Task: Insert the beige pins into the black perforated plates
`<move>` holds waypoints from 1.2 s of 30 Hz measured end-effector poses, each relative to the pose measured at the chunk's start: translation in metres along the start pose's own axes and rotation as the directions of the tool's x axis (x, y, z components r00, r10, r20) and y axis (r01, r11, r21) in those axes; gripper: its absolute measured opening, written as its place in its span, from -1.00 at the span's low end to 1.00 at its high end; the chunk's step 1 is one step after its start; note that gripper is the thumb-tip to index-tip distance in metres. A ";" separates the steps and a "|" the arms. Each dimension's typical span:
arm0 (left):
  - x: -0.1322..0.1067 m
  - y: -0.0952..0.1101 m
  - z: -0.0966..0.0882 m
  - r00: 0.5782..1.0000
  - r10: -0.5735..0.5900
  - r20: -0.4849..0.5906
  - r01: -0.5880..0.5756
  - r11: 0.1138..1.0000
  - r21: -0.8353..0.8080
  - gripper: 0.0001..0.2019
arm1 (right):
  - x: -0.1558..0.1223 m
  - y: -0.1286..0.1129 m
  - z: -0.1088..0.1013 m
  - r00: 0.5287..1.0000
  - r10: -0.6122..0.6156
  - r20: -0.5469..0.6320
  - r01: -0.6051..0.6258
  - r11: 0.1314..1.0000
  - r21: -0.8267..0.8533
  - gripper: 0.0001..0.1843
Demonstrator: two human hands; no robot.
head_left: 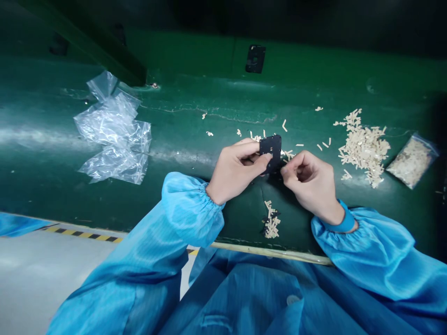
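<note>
My left hand [237, 167] grips a thin black plate [275, 148] with small holes, its thumb flat on the face. Close to the plate's right edge, my right hand [309, 181] has thumb and forefinger pinched together; whatever is between them is too small to make out. Several small cream-coloured strips [288, 155] lie on the green table just behind the two hands. Nearer my body is a little heap of the same strips [271, 223], with some dark bits among them.
A large pile of cream strips [365, 149] lies to the right, beside a filled zip bag [413, 160]. Clear plastic bags [113, 132] are heaped at the left. Another black plate [255, 59] rests at the back. A green beam [101, 46] slants across the upper left.
</note>
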State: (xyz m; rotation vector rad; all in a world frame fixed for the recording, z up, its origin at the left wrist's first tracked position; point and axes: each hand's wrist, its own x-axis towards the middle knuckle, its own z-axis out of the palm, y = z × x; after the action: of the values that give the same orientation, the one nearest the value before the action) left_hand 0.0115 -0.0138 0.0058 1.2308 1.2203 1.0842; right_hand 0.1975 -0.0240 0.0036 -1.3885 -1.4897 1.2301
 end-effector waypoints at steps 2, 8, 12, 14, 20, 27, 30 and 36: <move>0.000 -0.001 0.000 1.000 0.003 -0.002 -0.003 1.000 0.008 -0.90 | 0.000 0.000 0.000 1.000 -0.002 0.003 0.002 1.000 -0.004 -0.83; 0.000 -0.002 0.000 1.000 0.006 0.002 -0.006 1.000 0.004 -0.89 | 0.000 0.001 -0.001 1.000 0.017 0.017 -0.017 1.000 -0.007 -0.83; -0.001 -0.001 0.000 1.000 0.002 0.008 -0.002 1.000 -0.003 -0.88 | 0.000 0.000 -0.001 1.000 0.024 0.014 -0.024 1.000 -0.008 -0.82; -0.001 0.000 0.000 1.000 0.000 0.012 0.000 1.000 -0.002 -0.88 | 0.000 -0.001 0.000 1.000 0.027 0.013 -0.027 1.000 -0.001 -0.82; -0.001 0.002 0.000 1.000 -0.001 0.013 0.001 1.000 0.001 -0.87 | 0.000 -0.001 -0.001 0.999 0.028 0.016 -0.029 0.999 0.019 -0.82; -0.001 0.002 0.000 1.000 0.011 0.023 -0.011 1.000 0.010 -0.85 | 0.001 -0.001 -0.001 0.999 0.033 0.018 -0.033 0.999 0.003 -0.82; -0.001 0.001 -0.001 0.999 0.015 0.032 -0.016 1.000 0.016 -0.84 | 0.001 0.000 -0.001 0.999 0.027 0.025 -0.027 1.000 0.008 -0.83; 0.000 0.000 -0.001 0.999 0.024 0.045 -0.026 0.999 0.030 -0.84 | 0.000 0.001 -0.002 0.999 0.028 0.032 -0.028 1.000 -0.006 -0.83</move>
State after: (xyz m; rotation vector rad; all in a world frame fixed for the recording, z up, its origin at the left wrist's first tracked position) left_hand 0.0102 -0.0139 0.0062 1.2897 1.1943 1.0548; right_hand 0.1994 -0.0235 0.0030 -1.4039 -1.5019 1.2721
